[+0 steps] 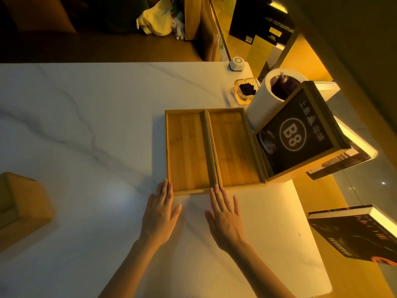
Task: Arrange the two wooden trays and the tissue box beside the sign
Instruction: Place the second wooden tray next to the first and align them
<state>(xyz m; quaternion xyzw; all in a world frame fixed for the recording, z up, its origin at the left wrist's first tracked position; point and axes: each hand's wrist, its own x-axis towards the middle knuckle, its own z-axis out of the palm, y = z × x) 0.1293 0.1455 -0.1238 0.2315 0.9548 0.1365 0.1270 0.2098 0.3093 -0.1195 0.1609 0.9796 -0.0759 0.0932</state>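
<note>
- Single head cam, worn, wide-angle, strong edge distortion.
- Faces forward and steeply down onto the table (pixel 86 125).
- Close range: both forearms enter from the bottom edge, trays (pixel 212 147) mid-frame.
- No second view, no overlap.

A white marble-veined table (pixel 86 117) fills most of the view, with a glass ashtray (pixel 245 90) of dark grounds near its far right corner and a small white faceted device (pixel 236 64) just beyond it. Beside the ashtray stands a white cylindrical bin (pixel 261 104) (dark liner inside). A dark-covered book (pixel 356 233) lies off the table's right edge.
</note>
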